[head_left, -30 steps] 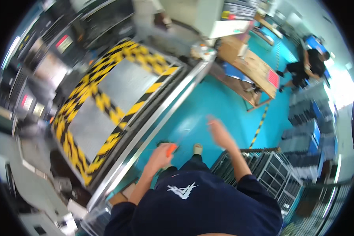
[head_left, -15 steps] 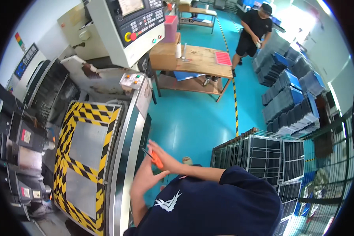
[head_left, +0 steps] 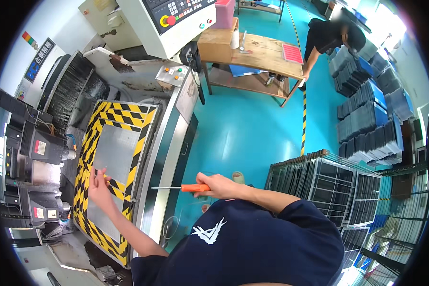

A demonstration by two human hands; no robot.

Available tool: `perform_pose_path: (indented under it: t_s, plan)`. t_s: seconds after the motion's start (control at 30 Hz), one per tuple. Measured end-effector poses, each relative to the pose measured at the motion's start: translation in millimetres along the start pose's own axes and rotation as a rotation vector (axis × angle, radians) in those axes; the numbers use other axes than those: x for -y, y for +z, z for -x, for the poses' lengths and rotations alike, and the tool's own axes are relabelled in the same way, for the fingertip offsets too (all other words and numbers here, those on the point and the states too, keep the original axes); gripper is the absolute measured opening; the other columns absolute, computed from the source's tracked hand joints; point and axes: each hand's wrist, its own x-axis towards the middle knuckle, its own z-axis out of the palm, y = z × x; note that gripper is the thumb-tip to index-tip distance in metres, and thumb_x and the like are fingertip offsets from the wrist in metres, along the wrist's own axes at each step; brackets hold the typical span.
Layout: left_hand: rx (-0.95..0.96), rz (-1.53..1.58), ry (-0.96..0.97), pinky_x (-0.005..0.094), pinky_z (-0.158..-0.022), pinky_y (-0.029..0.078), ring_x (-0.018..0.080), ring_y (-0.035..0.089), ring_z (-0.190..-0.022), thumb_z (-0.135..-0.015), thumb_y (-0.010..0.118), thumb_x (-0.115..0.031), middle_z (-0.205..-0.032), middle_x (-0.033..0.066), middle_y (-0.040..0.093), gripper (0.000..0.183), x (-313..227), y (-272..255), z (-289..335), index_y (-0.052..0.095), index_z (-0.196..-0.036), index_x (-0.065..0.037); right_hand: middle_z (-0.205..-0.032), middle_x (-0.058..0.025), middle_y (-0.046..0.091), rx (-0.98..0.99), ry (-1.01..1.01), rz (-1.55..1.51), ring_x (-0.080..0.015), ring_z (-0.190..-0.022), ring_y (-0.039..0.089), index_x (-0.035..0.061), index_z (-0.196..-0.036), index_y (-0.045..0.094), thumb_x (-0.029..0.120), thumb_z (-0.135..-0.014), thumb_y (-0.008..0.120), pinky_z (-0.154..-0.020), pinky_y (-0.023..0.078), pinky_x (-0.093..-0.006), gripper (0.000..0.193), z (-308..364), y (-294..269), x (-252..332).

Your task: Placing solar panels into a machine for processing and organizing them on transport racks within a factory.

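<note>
My right hand is closed around an orange air blow gun, whose thin metal nozzle points left toward the machine. Below that hand, a thin pale hose hangs in a loop; where it joins is hidden. My left hand reaches over the machine bed with its fingers apart and nothing in them. Beneath it lies a flat metal plate bordered with yellow and black striped tape. I cannot tell whether the fingers touch the plate.
Spindle heads stand left of the bed, a control panel above it. Ahead is a wooden workbench with a person bending beside it. A wire rack and stacked panels stand right.
My hands have parted: the left moved out over the striped plate, and the right holds the blow gun level. The other person has come toward the workbench and bent down. The view has shifted.
</note>
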Motion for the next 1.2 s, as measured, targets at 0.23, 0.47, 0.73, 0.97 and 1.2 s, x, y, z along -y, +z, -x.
perform_pose_path:
  t_s: [0.23,0.47,0.73,0.97,1.2]
  plan:
    - [0.229,-0.190,-0.077,0.0217,-0.050,0.036,0.0048,0.045,-0.052,-0.100,0.064,-0.026,-0.069,0.0026,0.061,0.027,29,7,17,0.068,-0.102,0.001,-0.069,-0.0118,0.059,0.108,-0.022,0.046,-0.0344,-0.067,0.062,0.0093,-0.100,0.056,0.047,-0.096,0.063,-0.062,0.045,-0.0457,0.039,6,-15,10]
    - [0.332,-0.259,-0.121,0.0218,-0.051,0.035,0.0037,0.042,-0.052,-0.099,0.065,-0.023,-0.058,-0.0052,0.044,0.025,15,15,44,0.069,-0.112,-0.001,-0.087,-0.0093,0.071,-0.309,-0.086,-0.073,-0.0252,-0.073,0.068,0.0106,-0.114,0.068,0.037,-0.094,0.069,-0.069,0.053,-0.0393,0.033,-9,-46,-24]
    - [0.321,-0.140,-0.200,0.0205,-0.050,0.033,0.0029,0.041,-0.053,-0.101,0.063,-0.025,-0.062,-0.0043,0.048,0.029,30,3,67,0.066,-0.120,-0.004,-0.070,-0.0057,0.069,-0.647,0.346,-0.124,-0.0129,-0.056,0.065,-0.0004,-0.098,0.067,0.032,-0.095,0.067,-0.044,0.049,-0.0293,0.032,-69,-157,-89]
    - [0.295,-0.210,-0.247,0.0204,-0.049,0.031,0.0023,0.036,-0.052,-0.100,0.062,-0.023,-0.061,-0.0067,0.044,0.030,29,-16,79,0.064,-0.125,-0.005,-0.069,-0.0043,0.068,-0.633,0.374,-0.147,-0.0116,-0.059,0.066,0.0015,-0.098,0.064,0.032,-0.097,0.065,-0.043,0.048,-0.0276,0.031,-68,-166,-90]
    - [0.299,-0.215,-0.237,0.0211,-0.048,0.031,0.0027,0.037,-0.051,-0.100,0.063,-0.019,-0.059,-0.0058,0.044,0.029,32,1,82,0.064,-0.125,-0.004,-0.068,-0.0046,0.067,-0.557,0.425,-0.132,-0.0122,-0.057,0.065,0.0005,-0.096,0.063,0.033,-0.098,0.063,-0.042,0.047,-0.0277,0.032,-44,-164,-87]
